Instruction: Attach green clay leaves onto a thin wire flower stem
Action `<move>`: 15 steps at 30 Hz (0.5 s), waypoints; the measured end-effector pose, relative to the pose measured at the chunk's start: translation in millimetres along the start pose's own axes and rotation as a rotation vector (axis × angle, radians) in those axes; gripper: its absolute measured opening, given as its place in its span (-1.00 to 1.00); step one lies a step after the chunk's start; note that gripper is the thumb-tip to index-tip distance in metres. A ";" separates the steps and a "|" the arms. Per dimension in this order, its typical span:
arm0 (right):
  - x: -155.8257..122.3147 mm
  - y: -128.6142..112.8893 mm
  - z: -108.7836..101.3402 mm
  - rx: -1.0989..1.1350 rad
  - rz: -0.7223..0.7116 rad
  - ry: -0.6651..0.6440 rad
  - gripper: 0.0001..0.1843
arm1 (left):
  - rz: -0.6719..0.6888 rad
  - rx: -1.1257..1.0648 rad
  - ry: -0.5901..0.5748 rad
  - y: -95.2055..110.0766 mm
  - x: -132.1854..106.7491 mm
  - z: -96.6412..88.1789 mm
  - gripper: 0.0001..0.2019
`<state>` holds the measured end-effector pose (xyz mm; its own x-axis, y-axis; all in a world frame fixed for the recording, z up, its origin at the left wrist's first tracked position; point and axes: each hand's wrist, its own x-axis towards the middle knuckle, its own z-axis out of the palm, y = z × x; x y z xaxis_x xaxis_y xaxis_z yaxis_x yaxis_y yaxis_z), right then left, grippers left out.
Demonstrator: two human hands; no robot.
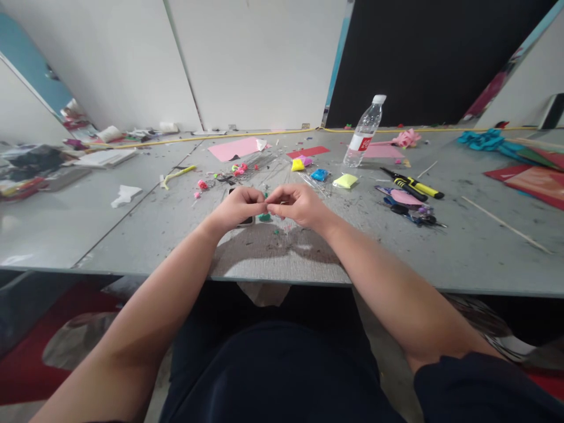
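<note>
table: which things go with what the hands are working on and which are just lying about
In hand: left hand and right hand, pinched together; green lump by them; likely the yellow packet and blue packet.
Lying about: water bottle, yellow-handled tool, scissors, pink paper, wooden stick.

Left hand [240, 207] and right hand [297, 204] bare, forearms uncovered to the elbow. Right upper arm: dark navy short fabric sleeve [484, 388], hem just above the elbow. Lap: plain dark navy cloth garment [273, 376], same shade as the sleeve, smooth, lightly creased.
</note>
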<state>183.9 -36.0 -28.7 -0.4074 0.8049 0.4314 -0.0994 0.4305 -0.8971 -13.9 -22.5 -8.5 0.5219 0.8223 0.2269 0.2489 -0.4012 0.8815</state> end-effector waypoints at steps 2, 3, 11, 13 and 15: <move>-0.1 -1.0 0.7 0.026 -0.004 -0.007 -0.82 | 0.038 0.024 0.014 1.2 -0.9 0.8 -0.67; 0.2 -1.0 1.0 0.045 -0.002 -0.009 -0.83 | 0.053 0.036 0.022 1.9 -1.2 1.2 -0.68; 4.1 7.1 -0.5 0.192 0.050 -0.039 -0.83 | 0.117 0.106 0.058 3.9 -2.6 3.3 -0.72; 4.5 9.3 -1.1 0.214 0.064 -0.041 -0.82 | 0.121 0.121 0.061 4.3 -3.0 3.6 -0.74; 4.9 11.4 -1.5 0.233 0.072 -0.040 -0.78 | 0.120 0.129 0.064 5.1 -3.1 3.6 -0.75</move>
<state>182.1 -26.5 -36.7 -0.4563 0.8113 0.3654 -0.2732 0.2630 -0.9253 -11.3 -28.6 -6.2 0.5024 0.7877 0.3566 0.2922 -0.5429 0.7873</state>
